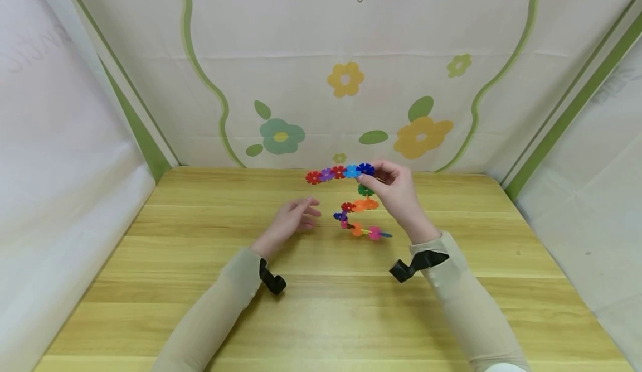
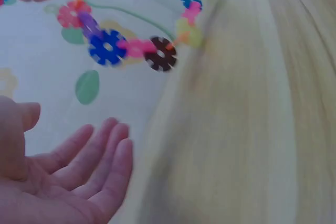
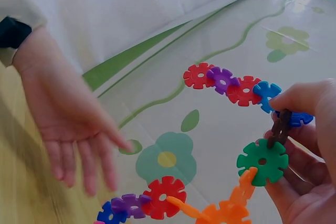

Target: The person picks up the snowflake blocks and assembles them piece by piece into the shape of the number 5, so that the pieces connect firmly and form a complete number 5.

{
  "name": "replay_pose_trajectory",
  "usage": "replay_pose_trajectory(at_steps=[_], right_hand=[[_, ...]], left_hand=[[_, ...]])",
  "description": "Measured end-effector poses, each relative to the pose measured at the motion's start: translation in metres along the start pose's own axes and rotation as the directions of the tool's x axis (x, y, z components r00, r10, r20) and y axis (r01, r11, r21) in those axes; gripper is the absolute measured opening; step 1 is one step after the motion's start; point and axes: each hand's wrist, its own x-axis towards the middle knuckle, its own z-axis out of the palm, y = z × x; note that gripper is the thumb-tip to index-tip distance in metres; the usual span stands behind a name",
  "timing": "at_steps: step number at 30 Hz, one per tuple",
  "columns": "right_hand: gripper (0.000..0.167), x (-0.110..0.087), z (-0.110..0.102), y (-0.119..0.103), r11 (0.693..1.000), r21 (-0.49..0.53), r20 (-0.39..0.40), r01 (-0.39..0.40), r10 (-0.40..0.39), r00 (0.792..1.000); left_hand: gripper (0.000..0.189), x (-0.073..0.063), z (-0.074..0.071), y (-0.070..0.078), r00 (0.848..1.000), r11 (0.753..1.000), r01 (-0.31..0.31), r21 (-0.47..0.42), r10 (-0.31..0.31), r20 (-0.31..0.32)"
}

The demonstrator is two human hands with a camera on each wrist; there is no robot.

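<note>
A chain of interlocking plastic snowflake discs [image 1: 338, 172] in red, purple, blue, green, orange and pink hangs in the air above the table. My right hand [image 1: 398, 191] pinches it near the dark blue disc [image 3: 300, 119] and the brown disc [image 3: 281, 128]. From there one short run points left, while the longer part drops through the green disc [image 3: 262, 161] and curls round below. My left hand [image 1: 293, 218] is apart from the chain, to its left, with fingers loosely extended and palm showing in the left wrist view; nothing is in it.
The wooden table [image 1: 321, 316] spreads beneath both arms. Behind it stands a pale fabric backdrop [image 1: 301, 32] printed with flowers and green lines, and white fabric walls [image 1: 592, 154] close in the sides. Each wrist wears a black camera mount [image 1: 418, 265].
</note>
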Motion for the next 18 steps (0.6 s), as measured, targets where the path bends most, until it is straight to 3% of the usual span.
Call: replay_pose_trajectory(at_steps=[3,7,12,18], right_hand=[[0.016,0.0,-0.001,0.004,1.0,-0.019,-0.003,-0.009,0.009,1.0],[0.017,0.0,0.0,0.005,1.0,-0.029,-0.007,-0.004,0.004,1.0],[0.018,-0.001,0.003,0.005,0.999,-0.034,-0.005,-0.009,0.008,1.0],[0.016,-0.003,0.005,0.004,0.999,-0.046,-0.003,-0.02,0.02,1.0]], left_hand=[[0.046,-0.003,0.006,0.015,0.994,0.995,-0.1,0.006,0.1,-0.04],[0.045,-0.01,0.018,0.04,0.98,0.979,-0.199,-0.041,0.198,-0.03],[0.038,-0.015,0.029,0.059,0.965,0.933,-0.261,-0.247,0.246,-0.088],[0.042,-0.017,0.031,0.065,0.949,0.885,-0.314,-0.345,0.297,-0.104]])
